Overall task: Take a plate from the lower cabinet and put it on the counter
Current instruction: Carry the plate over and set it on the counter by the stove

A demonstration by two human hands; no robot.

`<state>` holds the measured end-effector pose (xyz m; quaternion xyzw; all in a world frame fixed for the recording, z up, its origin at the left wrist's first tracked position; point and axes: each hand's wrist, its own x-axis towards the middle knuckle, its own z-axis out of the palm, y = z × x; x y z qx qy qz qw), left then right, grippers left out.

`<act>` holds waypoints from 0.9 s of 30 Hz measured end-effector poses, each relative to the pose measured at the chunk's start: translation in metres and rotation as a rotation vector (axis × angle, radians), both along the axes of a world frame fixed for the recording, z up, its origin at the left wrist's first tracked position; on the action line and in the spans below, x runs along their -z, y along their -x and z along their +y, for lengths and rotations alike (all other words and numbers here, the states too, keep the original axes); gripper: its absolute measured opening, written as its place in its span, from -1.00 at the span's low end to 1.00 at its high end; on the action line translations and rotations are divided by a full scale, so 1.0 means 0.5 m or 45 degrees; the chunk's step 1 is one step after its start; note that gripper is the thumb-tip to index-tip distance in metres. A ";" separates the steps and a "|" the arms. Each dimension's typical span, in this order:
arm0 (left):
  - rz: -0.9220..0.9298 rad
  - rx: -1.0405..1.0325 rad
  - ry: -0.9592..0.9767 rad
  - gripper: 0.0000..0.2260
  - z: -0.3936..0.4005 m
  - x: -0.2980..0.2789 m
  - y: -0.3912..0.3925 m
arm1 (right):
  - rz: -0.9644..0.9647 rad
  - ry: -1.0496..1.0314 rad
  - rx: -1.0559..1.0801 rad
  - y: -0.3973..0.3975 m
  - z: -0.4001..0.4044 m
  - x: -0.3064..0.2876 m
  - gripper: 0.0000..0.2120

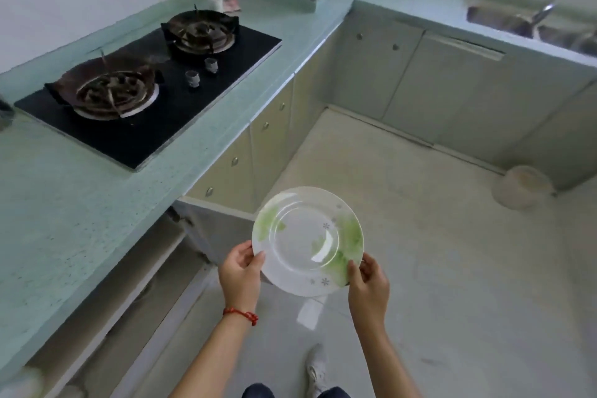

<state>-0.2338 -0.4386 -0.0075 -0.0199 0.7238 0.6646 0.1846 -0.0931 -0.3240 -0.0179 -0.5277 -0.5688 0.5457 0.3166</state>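
Observation:
A round white plate with green leaf prints is held level above the floor, to the right of the counter's edge. My left hand grips its left rim, thumb on top. My right hand grips the lower right rim the same way. The pale green counter runs along the left. Below it, the lower cabinet stands open, its door swung out toward the plate.
A black two-burner gas hob sits in the counter further back. A white cup stands in the far corner. A sink with a tap is at the top right. A pale round basin lies on the floor by the right cabinets.

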 end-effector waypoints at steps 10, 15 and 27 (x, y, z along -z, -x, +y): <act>0.019 0.291 -0.005 -0.77 0.278 -0.017 -0.081 | 0.107 0.008 0.315 -0.132 0.201 -0.008 -0.86; 0.030 0.351 -0.019 -0.78 0.429 -0.022 -0.113 | 0.165 -0.012 0.357 -0.168 0.346 -0.015 -0.86; 0.072 0.438 -0.043 -0.79 0.766 -0.032 -0.113 | 0.218 -0.040 0.412 -0.180 0.664 -0.025 -0.84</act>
